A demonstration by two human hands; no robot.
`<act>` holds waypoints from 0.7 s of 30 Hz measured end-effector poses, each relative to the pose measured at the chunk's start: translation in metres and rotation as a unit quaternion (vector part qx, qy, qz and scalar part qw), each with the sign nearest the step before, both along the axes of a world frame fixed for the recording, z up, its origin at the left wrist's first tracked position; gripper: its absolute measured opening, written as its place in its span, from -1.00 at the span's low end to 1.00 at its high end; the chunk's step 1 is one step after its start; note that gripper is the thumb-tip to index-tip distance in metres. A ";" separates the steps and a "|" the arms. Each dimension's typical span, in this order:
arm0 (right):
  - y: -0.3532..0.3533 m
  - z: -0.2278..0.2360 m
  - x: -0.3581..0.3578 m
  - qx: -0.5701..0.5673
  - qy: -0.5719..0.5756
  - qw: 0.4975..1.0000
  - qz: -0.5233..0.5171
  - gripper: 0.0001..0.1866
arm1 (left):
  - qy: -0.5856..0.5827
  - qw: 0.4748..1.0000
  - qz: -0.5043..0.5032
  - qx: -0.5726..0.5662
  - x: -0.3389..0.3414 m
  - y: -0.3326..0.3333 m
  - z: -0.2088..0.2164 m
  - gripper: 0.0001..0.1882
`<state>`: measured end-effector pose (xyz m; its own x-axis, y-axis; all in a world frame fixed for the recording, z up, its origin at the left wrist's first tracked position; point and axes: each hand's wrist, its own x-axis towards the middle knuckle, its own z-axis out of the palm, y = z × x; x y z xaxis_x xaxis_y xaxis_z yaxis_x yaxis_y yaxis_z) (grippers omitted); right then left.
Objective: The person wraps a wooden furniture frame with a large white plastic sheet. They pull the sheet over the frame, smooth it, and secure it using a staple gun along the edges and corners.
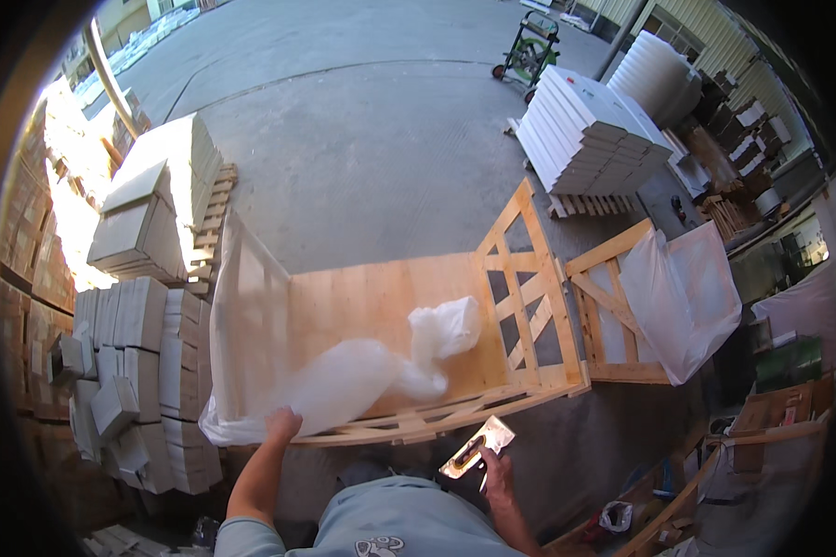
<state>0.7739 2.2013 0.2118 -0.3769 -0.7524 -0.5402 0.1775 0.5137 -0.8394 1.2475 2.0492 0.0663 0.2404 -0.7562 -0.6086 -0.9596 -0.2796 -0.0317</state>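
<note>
A large wooden crate (381,278) lies in front of me, its open side up, with slatted framing at the right end and along the near edge. Translucent white plastic sheeting (339,381) covers the crate's left end and lies bunched across its middle. At the near left edge, my left hand (283,424) is closed on the sheeting; the fingertips are partly hidden. My right hand (498,472) is wrapped round the handle of a shiny metal staple gun (475,447), held in front of my body, apart from the crate's near rail.
A second slatted frame with plastic (632,306) stands right of the crate. Stacked white boxes (139,362) and a pallet (215,209) border the left. White slabs on a pallet (590,139) and a green wheeled cart (529,54) stand beyond. Wooden scraps (669,497) lie at lower right.
</note>
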 end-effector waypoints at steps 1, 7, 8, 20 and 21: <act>-0.010 -0.016 -0.008 -0.033 -0.034 0.999 -0.012 -0.73 | -0.005 1.000 -0.003 -0.006 -0.002 0.006 0.000 -0.60; -0.064 -0.035 -0.072 -0.001 -0.042 0.998 0.053 -0.73 | -0.094 0.986 0.000 -0.135 -0.038 0.035 0.010 -0.64; -0.073 -0.030 -0.081 -0.015 -0.081 0.995 0.057 -0.74 | -0.102 0.984 0.005 -0.144 -0.048 0.038 0.013 -0.64; -0.207 -0.043 -0.146 0.038 0.024 0.985 0.164 -0.72 | 0.046 0.998 0.000 -0.046 -0.137 0.009 0.001 -0.64; -0.218 -0.047 -0.147 0.032 0.055 0.980 0.186 -0.72 | 0.052 0.996 0.003 -0.068 -0.142 0.001 -0.007 -0.65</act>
